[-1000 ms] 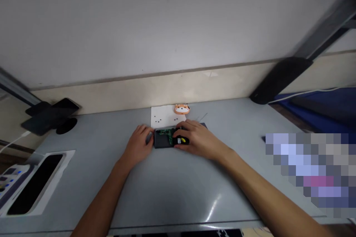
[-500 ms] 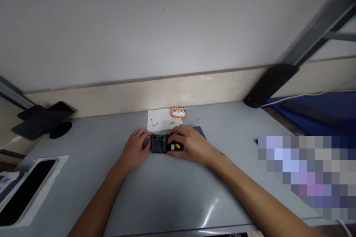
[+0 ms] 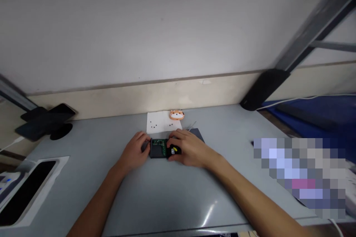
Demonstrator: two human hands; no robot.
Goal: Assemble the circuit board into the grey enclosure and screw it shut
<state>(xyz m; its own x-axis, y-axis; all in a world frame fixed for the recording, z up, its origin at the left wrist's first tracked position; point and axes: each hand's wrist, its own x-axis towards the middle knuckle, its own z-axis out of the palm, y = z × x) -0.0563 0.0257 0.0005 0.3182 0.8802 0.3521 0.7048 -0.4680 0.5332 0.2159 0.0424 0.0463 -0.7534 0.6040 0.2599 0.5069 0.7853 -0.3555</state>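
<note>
A dark open-topped electronics case [image 3: 158,152] lies on the desk with a green circuit board [image 3: 164,149] showing inside. My left hand [image 3: 137,149] grips its left edge, fingers curled and thumb pressed in. At the right end of the case is a black part [image 3: 172,150] with a yellow mark and a small white label; its exact kind is unclear. My right hand [image 3: 187,148] has its thumb and fingers closed around that part, hiding its right side. Behind the hands, several tiny dark screws [image 3: 152,126] lie on a white paper sheet [image 3: 161,117].
An orange animal-face case [image 3: 177,114] sits on the paper. A dark flat panel [image 3: 198,135] and a thin metal tool [image 3: 192,126] lie beyond my right hand. A phone stand [image 3: 59,131] and a dark phone-like slab [image 3: 29,190] are left; a black cylinder [image 3: 254,94] leans back right.
The camera view has shifted slightly. Both hands keep their grip, and the black part appears slightly more covered by my right hand.
</note>
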